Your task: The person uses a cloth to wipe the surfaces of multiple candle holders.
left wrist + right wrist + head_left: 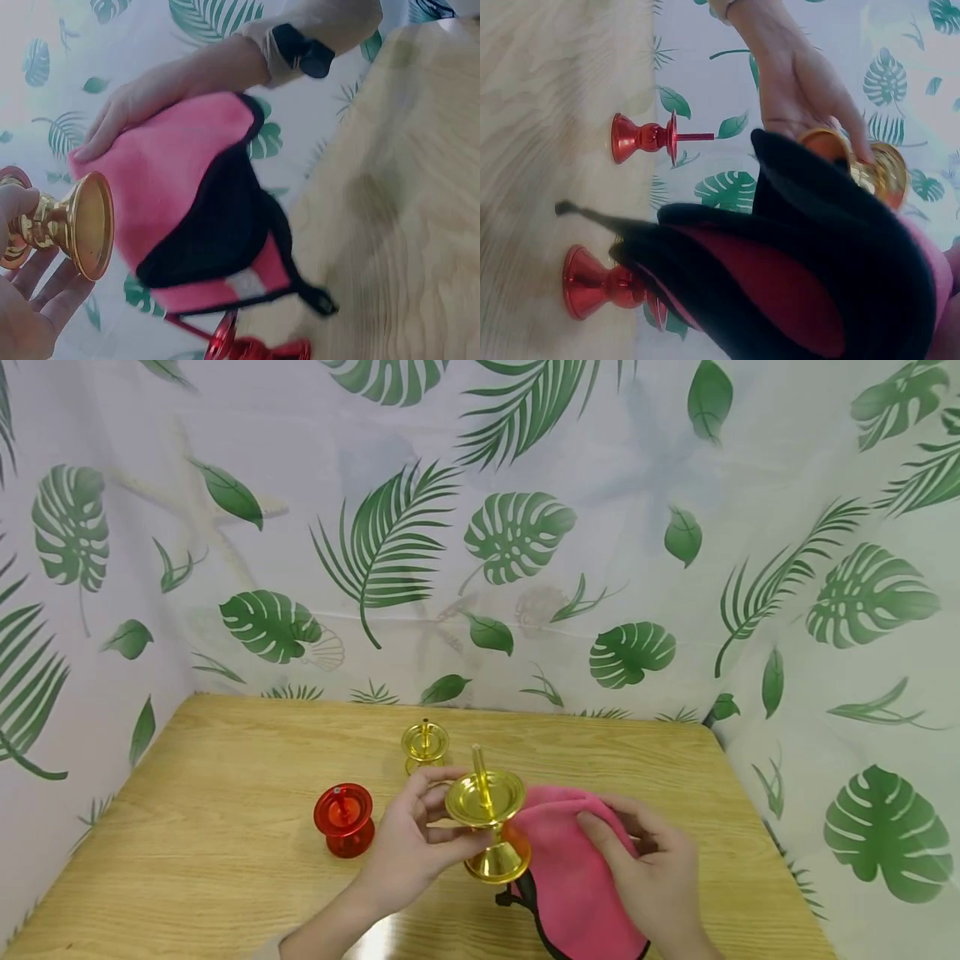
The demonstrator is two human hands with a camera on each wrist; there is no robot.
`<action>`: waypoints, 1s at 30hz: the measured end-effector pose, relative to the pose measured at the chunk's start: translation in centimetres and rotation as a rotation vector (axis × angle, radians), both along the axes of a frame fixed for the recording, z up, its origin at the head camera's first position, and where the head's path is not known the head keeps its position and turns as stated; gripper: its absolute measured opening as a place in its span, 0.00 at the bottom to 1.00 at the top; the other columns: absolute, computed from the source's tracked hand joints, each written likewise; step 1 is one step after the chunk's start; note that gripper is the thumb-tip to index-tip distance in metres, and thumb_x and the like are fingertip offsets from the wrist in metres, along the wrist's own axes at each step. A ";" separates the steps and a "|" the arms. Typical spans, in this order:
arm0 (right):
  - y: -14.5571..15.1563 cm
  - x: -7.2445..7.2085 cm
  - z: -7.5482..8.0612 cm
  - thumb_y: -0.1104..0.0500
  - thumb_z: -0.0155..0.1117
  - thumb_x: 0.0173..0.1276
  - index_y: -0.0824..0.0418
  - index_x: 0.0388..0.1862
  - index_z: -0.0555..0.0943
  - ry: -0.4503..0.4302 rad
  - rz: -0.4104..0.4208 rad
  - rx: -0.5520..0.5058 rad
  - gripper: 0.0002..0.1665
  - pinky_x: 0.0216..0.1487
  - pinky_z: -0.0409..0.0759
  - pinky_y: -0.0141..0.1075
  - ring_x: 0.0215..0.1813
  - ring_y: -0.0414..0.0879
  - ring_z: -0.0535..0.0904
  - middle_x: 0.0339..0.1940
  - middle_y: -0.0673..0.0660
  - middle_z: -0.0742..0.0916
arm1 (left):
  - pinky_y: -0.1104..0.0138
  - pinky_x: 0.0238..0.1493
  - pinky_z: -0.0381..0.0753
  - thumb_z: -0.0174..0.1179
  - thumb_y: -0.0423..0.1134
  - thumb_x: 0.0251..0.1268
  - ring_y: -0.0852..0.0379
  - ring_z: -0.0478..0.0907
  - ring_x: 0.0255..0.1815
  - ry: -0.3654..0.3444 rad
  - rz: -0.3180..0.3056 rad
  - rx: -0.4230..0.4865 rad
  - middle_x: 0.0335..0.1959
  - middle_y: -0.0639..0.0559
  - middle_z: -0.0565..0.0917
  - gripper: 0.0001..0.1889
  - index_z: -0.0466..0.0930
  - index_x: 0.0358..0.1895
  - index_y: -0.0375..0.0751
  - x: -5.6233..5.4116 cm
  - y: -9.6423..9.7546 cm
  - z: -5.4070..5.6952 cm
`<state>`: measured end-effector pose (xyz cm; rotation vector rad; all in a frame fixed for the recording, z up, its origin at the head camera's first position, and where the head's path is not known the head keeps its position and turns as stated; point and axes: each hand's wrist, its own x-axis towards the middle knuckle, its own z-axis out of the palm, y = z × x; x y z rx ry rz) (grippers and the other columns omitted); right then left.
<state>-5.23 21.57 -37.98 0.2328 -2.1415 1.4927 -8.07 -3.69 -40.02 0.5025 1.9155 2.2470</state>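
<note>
My left hand (420, 843) grips a shiny gold candle holder (498, 860) by its narrow middle, spike pointing up and slightly tilted in the head view. To its right, my right hand (652, 868) pinches a pink soft cloth piece (577, 877) with black edging and a black strap. The cloth hangs just beside the gold holder; whether they touch, I cannot tell. In the left wrist view a black panel (217, 217) covers part of the pink cloth (172, 157). Some right-hand fingers are hidden behind the cloth.
A red candle holder (345, 822) stands on the wooden table (225, 793) left of my left hand. Behind that hand stands another gold candle holder (425, 745). Two red holders show in the right wrist view, one (641, 139) apart, another (604, 283) partly behind the cloth.
</note>
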 end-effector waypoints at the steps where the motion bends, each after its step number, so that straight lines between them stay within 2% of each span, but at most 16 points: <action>1: 0.2 0.0 0.1 0.76 0.74 0.62 0.67 0.43 0.90 -0.052 -0.015 -0.027 0.13 0.24 0.83 0.28 0.24 0.35 0.86 0.33 0.39 0.92 | 0.62 0.54 0.90 0.74 0.28 0.61 0.61 0.89 0.52 0.007 0.017 -0.004 0.64 0.28 0.82 0.35 0.65 0.69 0.33 -0.1 -0.5 0.0; 4: 0.8 -0.2 0.4 0.72 0.74 0.65 0.66 0.46 0.90 -0.189 -0.050 -0.065 0.10 0.27 0.84 0.29 0.27 0.37 0.87 0.32 0.41 0.92 | 0.62 0.52 0.90 0.74 0.27 0.61 0.62 0.89 0.52 0.049 0.080 -0.034 0.63 0.34 0.84 0.35 0.65 0.68 0.33 -0.5 -2.4 0.1; 6: 1.4 -0.4 0.4 0.68 0.75 0.67 0.65 0.47 0.89 -0.260 -0.058 -0.088 0.10 0.29 0.85 0.30 0.30 0.38 0.88 0.33 0.42 0.93 | 0.63 0.52 0.91 0.73 0.25 0.60 0.63 0.89 0.53 0.084 0.119 -0.045 0.61 0.44 0.87 0.35 0.65 0.68 0.32 -0.9 -3.7 0.1; 10: 2.4 -0.9 0.1 0.65 0.74 0.69 0.66 0.50 0.89 -0.339 -0.041 -0.109 0.12 0.31 0.86 0.31 0.33 0.38 0.89 0.36 0.43 0.93 | 0.66 0.51 0.90 0.72 0.23 0.60 0.65 0.89 0.53 0.163 0.196 -0.092 0.55 0.66 0.88 0.35 0.64 0.68 0.30 -1.8 -6.2 0.1; 12: 2.9 -1.1 -0.1 0.63 0.74 0.70 0.66 0.51 0.88 -0.373 -0.037 -0.107 0.13 0.32 0.87 0.31 0.34 0.38 0.90 0.36 0.42 0.94 | 0.68 0.50 0.90 0.72 0.22 0.60 0.67 0.88 0.53 0.191 0.243 -0.126 0.54 0.71 0.87 0.35 0.64 0.68 0.29 -2.3 -7.5 0.1; 20: 4.4 -2.2 -0.7 0.57 0.75 0.71 0.65 0.55 0.88 -0.484 -0.055 -0.100 0.18 0.34 0.88 0.33 0.34 0.38 0.90 0.36 0.38 0.93 | 0.76 0.53 0.86 0.72 0.23 0.61 0.75 0.84 0.53 0.235 0.427 -0.284 0.51 0.80 0.85 0.34 0.64 0.67 0.29 -4.4 -12.0 -0.3; 25: 5.4 -3.1 -1.2 0.56 0.75 0.70 0.64 0.54 0.88 -0.516 -0.048 -0.149 0.18 0.34 0.88 0.32 0.35 0.38 0.90 0.35 0.39 0.93 | 0.79 0.53 0.84 0.72 0.25 0.62 0.76 0.82 0.52 0.225 0.513 -0.329 0.50 0.82 0.83 0.34 0.63 0.68 0.29 -5.7 -14.3 -1.5; 30: 6.5 -4.4 -2.0 0.54 0.74 0.71 0.63 0.54 0.88 -0.545 -0.033 -0.155 0.17 0.36 0.89 0.32 0.36 0.37 0.90 0.35 0.38 0.93 | 0.80 0.53 0.84 0.72 0.26 0.63 0.76 0.82 0.51 0.206 0.567 -0.345 0.49 0.82 0.82 0.34 0.63 0.68 0.29 -6.8 -15.9 -3.0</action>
